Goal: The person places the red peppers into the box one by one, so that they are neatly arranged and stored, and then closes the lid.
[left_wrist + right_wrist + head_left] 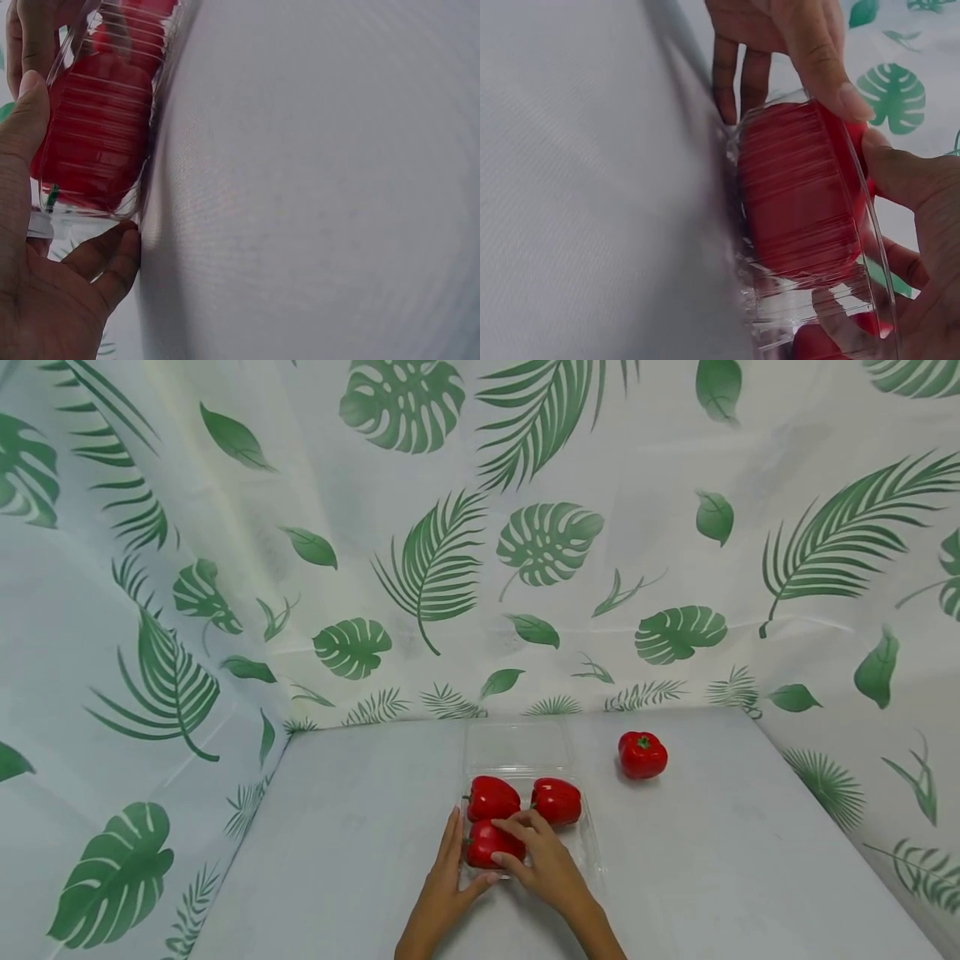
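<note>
the head view looks down and forward; both wrist views, low and close, share the clear container (784, 304).

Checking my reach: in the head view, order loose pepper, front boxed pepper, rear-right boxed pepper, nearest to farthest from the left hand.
1. Front boxed pepper: just right of the left hand.
2. Rear-right boxed pepper: farther right and back.
3. Loose pepper: farthest right.
</note>
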Demonstrator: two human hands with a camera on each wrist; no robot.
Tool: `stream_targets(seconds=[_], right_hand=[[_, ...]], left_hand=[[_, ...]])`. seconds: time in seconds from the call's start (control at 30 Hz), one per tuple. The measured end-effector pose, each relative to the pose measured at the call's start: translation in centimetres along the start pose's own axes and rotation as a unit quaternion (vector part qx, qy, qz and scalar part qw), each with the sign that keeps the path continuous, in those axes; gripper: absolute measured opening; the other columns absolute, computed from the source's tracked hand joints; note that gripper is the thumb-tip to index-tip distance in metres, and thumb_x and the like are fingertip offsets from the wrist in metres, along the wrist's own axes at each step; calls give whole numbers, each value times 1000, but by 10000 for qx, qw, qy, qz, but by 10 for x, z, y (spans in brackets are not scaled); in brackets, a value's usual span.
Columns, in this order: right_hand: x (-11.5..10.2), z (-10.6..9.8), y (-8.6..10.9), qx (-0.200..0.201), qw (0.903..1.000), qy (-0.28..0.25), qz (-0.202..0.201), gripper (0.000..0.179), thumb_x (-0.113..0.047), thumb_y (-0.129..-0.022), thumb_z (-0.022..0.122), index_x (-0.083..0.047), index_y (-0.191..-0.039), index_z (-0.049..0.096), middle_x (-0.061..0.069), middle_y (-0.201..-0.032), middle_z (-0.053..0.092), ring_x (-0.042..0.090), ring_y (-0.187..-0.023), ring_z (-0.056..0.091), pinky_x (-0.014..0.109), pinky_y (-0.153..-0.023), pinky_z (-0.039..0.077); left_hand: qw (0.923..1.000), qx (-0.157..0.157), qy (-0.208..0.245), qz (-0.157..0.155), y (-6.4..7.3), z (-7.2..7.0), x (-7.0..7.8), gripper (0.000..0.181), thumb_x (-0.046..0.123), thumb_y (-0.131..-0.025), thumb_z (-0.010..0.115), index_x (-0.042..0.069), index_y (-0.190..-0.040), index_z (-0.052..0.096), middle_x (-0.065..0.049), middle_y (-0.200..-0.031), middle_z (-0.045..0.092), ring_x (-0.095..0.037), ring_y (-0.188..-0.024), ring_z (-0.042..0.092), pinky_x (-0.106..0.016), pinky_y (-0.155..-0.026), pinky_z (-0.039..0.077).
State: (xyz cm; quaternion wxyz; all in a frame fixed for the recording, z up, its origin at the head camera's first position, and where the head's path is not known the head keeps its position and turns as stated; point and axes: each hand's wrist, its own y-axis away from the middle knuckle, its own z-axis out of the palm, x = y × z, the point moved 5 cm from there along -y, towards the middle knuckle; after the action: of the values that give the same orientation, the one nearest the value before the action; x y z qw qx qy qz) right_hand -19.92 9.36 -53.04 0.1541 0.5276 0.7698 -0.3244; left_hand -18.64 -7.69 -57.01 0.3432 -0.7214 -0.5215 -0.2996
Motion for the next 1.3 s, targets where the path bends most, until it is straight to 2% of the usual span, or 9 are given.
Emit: stream_targets(seconds=[0.3,0.43,0.57,0.67,0.97,1.17,1.3], right_hand=[[-3,1,2,20,9995,326,-26,50,-36,-80,80,-31,-127,65,-4,-113,59,14,-104,59,41,-94,56],[-4,1,2,68,9988,435,-232,50,-35,-80,79,-32,-128,65,-2,-113,59,15,-103,59,40,-92,58],[-6,2,3,93,9974,577,-415,51,-36,-80,79,-35,-129,64,0,-115,60,17,-105,61,42,-91,58],[-6,2,4,144,9968,635,-464,51,-36,-80,79,-34,-129,64,2,-115,61,19,-106,61,43,-90,58],[-8,2,3,104,9959,672,-588,51,-37,-82,77,-35,-131,63,5,-116,61,21,-105,61,44,-92,57],[-4,3,3,-54,9978,596,-281,52,-38,-82,77,-35,-132,61,1,-116,59,19,-106,60,43,-92,57],[-1,3,4,-100,9988,487,-20,55,-38,-81,78,-31,-133,60,-1,-117,59,19,-108,62,42,-92,57]], left_hand=[[9999,70,44,92,0,0,1,102,57,-85,66,15,-158,9,-8,-165,12,-34,-147,26,-51,-106,43],[9999,90,11,137,0,0,0,102,56,-85,67,14,-158,9,-10,-165,12,-36,-147,27,-51,-105,43],[9999,83,32,71,0,1,-2,103,56,-85,67,19,-159,6,-9,-166,11,-35,-147,25,-51,-107,42],[9999,98,84,73,1,1,-2,103,56,-85,68,22,-159,5,-10,-165,11,-35,-148,24,-52,-107,41],[9999,118,28,94,0,1,-2,102,56,-85,68,21,-159,6,-12,-165,12,-35,-148,23,-52,-108,40],[9999,75,66,-3,0,2,-3,103,57,-85,67,20,-159,7,-11,-165,12,-36,-148,23,-53,-109,39],[9999,89,76,19,-1,1,-2,103,55,-85,68,14,-158,9,-12,-165,12,-37,-148,23,-54,-108,39]])
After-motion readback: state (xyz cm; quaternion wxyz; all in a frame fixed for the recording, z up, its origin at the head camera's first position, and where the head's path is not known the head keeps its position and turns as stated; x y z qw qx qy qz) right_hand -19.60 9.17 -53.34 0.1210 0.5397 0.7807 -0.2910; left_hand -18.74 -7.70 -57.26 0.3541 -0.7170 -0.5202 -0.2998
